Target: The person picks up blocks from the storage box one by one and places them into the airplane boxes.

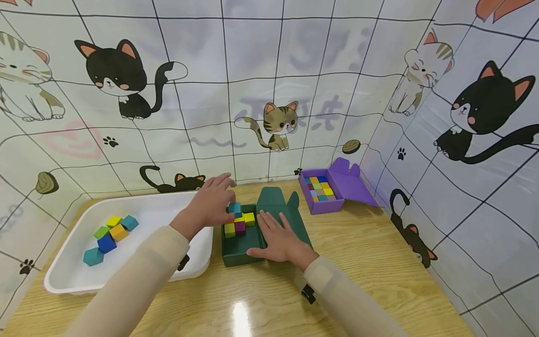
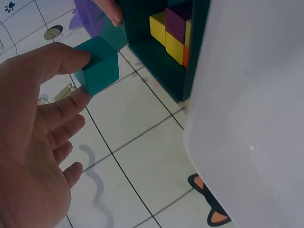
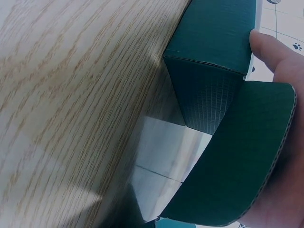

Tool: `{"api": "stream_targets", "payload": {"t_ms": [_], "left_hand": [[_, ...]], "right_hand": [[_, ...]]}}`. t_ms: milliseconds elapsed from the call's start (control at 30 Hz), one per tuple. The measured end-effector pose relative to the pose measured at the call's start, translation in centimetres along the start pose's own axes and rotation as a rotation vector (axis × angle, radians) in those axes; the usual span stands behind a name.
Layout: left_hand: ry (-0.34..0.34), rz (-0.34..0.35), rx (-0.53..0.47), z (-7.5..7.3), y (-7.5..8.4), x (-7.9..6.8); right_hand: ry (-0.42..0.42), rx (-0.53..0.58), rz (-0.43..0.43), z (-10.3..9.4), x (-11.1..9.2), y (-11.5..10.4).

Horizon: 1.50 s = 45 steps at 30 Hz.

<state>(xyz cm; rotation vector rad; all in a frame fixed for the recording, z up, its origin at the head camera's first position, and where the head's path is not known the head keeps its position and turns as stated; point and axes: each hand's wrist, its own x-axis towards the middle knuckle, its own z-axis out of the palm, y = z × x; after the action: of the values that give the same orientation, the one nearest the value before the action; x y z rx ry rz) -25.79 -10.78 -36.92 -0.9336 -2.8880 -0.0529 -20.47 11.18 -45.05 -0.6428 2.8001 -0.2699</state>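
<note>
My left hand [image 1: 212, 202] pinches a teal block [image 2: 98, 65] between thumb and index finger, the other fingers loosely bent. In the head view it hovers over the back left of an open green cardboard box [image 1: 241, 259]. Inside that box sit several coloured blocks, among them a purple block [image 1: 239, 228] and a yellow block [image 1: 249, 219]. Spread out flat, my right hand [image 1: 278, 238] rests at the box's right edge, over the opened lid [image 1: 298, 223]. Its thumb touches the box wall in the right wrist view.
Left of the green box stands a white tray [image 1: 147, 206] with several loose blocks, including a blue block [image 1: 107, 243]. At the back right, an open purple box [image 1: 326, 207] holds rows of blocks. A cat-patterned sheet [image 1: 261, 56] rises behind the wooden table [image 1: 358, 267].
</note>
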Motion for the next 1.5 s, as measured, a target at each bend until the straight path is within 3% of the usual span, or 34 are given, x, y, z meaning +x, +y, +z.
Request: {"api": "stream_targets", "payload": {"t_ms": [267,667,867,1500], "left_hand": [[-0.077,0.023,0.025,1.4,1.5,1.7],[-0.198,0.017,0.062,4.1,2.6,2.9],[-0.257,0.021,0.097,4.6,3.0,3.4],[-0.236,0.059,0.278,7.1,3.8,3.8]], "right_hand": [[-0.001,-0.01,-0.004,-0.1,0.0,0.0],[-0.007,-0.014,-0.011,-0.2,-0.1,-0.1],[-0.002,-0.016,-0.016,-0.2,-0.2,0.0],[0.001,-0.017,-0.021,0.2,0.1,0.1]]}}
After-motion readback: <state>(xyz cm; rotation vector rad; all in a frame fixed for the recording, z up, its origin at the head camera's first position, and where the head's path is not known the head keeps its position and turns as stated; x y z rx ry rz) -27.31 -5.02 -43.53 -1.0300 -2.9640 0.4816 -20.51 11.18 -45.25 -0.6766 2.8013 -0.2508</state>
